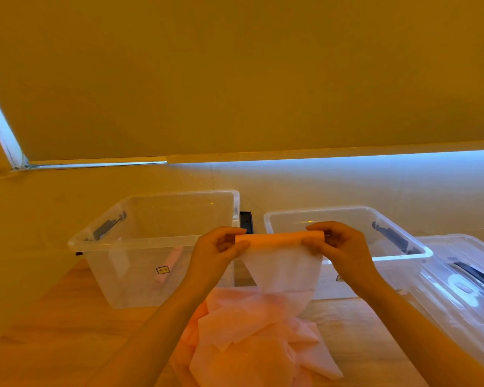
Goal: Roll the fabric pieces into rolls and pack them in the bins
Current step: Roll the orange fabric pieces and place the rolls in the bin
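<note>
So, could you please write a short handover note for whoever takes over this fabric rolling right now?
Left hand and right hand each pinch one end of a half-rolled fabric piece, held up in the air; its tail hangs to the fabric pile on the table.
Done: one pink roll lies in the left bin.
Left: finish this roll, bin it, then roll the pile. What the right bin holds is unclear.

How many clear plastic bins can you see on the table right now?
3. One bin stands at left behind the left hand, one bin at centre-right behind the right hand, and a lidded bin sits at the far right, partly cut off.
</note>
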`<state>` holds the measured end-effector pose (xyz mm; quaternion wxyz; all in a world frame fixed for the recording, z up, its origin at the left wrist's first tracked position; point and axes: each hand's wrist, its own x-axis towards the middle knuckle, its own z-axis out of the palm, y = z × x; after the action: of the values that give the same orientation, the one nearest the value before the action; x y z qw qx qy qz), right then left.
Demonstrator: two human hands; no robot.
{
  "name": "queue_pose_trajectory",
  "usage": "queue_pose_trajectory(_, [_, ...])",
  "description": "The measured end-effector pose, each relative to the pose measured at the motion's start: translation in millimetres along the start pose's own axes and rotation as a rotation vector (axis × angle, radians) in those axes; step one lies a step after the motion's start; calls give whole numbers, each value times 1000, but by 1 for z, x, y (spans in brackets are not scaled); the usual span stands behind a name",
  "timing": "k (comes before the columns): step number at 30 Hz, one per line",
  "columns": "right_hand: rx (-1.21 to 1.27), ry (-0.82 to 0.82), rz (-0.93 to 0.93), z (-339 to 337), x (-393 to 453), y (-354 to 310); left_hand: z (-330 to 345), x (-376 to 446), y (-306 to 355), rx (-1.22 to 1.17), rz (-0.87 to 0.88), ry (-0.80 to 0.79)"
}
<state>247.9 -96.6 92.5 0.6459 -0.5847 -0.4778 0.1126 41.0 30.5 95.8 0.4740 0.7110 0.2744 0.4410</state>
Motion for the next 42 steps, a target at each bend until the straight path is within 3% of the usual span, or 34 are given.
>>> queue_pose_trajectory(5, [1,13,1,-2,0,1,0,-1,5,-23,21,-61])
queue_pose_trajectory(11, [56,-56,25,-1,-1,2,0,2,3,10,-6,6])
queue_pose_trajectory(22, [-15,7,-23,1,-2,1,-1,-1,5,22,22,-51])
queue_pose_trajectory(28, [71,-47,22,0,-1,4,0,2,2,67,24,23])
queue_pose_trajectory(42, [97,39,6,1,10,-12,2,10,29,-15,130,-7])
